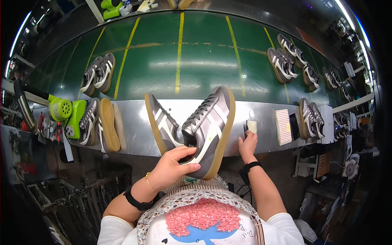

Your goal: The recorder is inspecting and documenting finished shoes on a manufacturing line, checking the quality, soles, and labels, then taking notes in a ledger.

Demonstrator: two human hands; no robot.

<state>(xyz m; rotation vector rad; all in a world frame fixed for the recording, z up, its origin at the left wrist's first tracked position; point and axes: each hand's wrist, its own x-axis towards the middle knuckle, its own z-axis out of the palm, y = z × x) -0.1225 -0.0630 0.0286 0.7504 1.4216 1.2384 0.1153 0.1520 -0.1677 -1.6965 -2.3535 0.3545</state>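
Note:
My left hand (175, 165) is closed around the heel end of a grey sneaker (210, 122) with white stripes, dark laces and a gum sole. The sneaker is tilted on its side, toe pointing away from me. Just left of it, a matching sneaker (162, 122) lies on the metal bench, partly hidden by the held shoe and my hand. My right hand (248, 145) rests at the bench's front part, fingers closed around a small dark object (246, 129) that is mostly hidden. Touching or just beyond those fingers is a whitish block (252, 125).
Beyond the metal bench (134, 134) runs a green conveyor (155, 61) with yellow lines, carrying sneaker pairs left and right. At bench left are more sneakers (107, 124) and a lime-green device (75, 120). Right are a patterned pad (283, 126), a dark phone-like slab (294, 125) and another pair (311, 118).

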